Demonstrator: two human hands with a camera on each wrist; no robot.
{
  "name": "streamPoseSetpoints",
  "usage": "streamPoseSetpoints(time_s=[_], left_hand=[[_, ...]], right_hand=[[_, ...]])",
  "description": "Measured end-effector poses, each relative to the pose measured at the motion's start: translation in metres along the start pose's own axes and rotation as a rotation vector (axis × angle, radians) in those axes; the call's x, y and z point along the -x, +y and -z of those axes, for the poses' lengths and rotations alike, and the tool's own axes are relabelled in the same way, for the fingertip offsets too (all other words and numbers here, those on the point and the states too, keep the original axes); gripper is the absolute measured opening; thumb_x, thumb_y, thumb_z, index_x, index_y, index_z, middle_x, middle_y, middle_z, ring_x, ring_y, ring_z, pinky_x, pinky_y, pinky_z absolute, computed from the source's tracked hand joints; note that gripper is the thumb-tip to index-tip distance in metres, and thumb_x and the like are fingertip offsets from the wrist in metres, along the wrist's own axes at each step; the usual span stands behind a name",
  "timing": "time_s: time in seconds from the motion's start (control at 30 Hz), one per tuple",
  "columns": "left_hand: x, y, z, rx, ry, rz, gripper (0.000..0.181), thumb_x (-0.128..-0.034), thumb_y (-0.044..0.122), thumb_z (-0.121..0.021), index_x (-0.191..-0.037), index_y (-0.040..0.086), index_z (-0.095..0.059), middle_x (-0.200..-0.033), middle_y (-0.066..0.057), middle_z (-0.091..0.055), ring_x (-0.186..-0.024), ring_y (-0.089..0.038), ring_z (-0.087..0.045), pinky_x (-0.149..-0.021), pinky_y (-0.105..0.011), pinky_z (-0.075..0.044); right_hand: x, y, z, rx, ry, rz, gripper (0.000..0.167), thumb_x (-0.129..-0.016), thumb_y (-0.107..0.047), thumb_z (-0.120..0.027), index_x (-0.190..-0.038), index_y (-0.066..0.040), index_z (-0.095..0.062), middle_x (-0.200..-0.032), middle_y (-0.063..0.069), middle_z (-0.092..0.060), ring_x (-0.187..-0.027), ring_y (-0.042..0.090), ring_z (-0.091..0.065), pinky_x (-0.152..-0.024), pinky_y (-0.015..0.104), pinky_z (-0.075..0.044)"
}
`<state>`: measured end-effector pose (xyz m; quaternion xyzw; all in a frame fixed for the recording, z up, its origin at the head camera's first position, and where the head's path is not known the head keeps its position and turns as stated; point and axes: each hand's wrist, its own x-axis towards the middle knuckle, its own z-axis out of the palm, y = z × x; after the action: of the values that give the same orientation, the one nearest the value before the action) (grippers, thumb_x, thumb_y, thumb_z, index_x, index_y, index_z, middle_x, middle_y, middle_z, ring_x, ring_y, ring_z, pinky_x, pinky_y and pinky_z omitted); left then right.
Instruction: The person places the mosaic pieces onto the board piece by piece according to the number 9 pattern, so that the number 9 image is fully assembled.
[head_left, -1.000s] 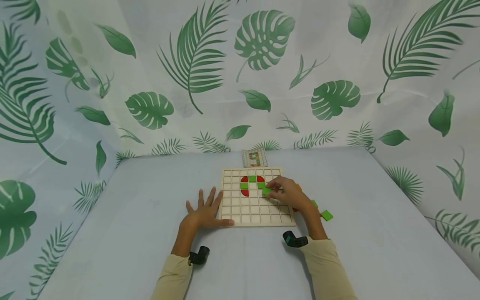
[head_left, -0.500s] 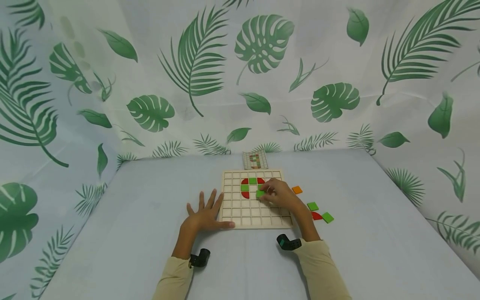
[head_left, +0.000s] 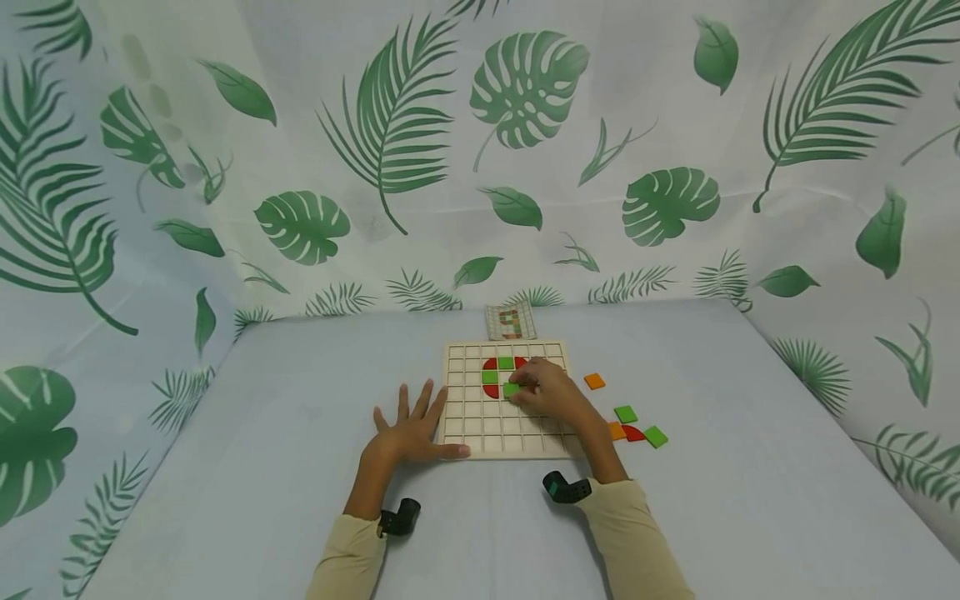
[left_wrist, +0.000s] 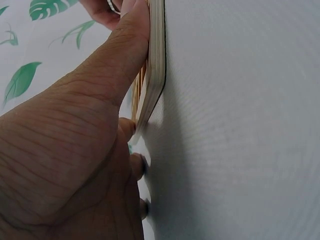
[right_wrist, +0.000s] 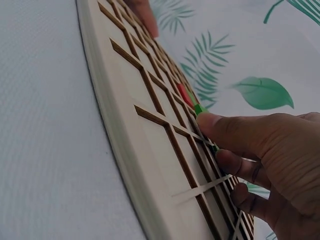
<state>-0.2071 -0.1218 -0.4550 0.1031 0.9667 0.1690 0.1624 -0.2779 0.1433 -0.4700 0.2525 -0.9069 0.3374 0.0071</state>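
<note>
placing a tile, it seems | right hand (head_left: 551, 393) pinching green tile (head_left: 511, 391) at board (head_left: 491, 426), just beside lower red piece (head_left: 491, 392); seated or not, can't tell, fingers in the way | left hand (head_left: 408, 437) spread, thumb on board | next: likely square to cell, let go

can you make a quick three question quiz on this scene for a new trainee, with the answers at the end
1. True or false: the left hand is curled into a fist.
2. In the head view, where is the small pattern card relative to the grid board? a) to its left b) at its far side c) to its right
3. Fill in the colour: the right hand pinches a ... tile.

Key: 1 false, its fingers are spread; 2 b; 3 green.
</note>
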Motion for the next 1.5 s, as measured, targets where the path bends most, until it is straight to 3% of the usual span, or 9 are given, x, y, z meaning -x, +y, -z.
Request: streamPoseSetpoints(time_s=[0.2, 1.5], left_hand=[[0.0, 0.0, 0.0, -0.005, 0.003, -0.001, 0.109, -0.0788, 0.072, -0.063, -0.159, 0.021, -0.009, -0.166, -0.008, 0.002, -0.149, -0.045, 0.013, -0.105, -0.08, 0.0], [0.002, 0.002, 0.002, -0.013, -0.003, -0.001, 0.109, -0.0795, 0.07, -0.064, -0.159, 0.019, -0.01, -0.166, -0.01, 0.001, -0.149, -0.046, 0.011, -0.105, -0.08, -0.001]], right_hand=[[-0.001, -0.003, -0.004, 0.008, -0.002, -0.034, 0.024, -0.086, -0.019, -0.076, -0.106, -0.006, -0.071, -0.102, 0.006, -0.063, -0.084, 0.014, -0.061, -0.075, 0.03, -0.052], [0.002, -0.011, -0.004, -0.006, 0.007, -0.035, 0.019, -0.087, -0.014, -0.075, -0.103, -0.006, -0.071, -0.103, 0.007, -0.061, -0.085, 0.016, -0.062, -0.075, 0.031, -0.053]])
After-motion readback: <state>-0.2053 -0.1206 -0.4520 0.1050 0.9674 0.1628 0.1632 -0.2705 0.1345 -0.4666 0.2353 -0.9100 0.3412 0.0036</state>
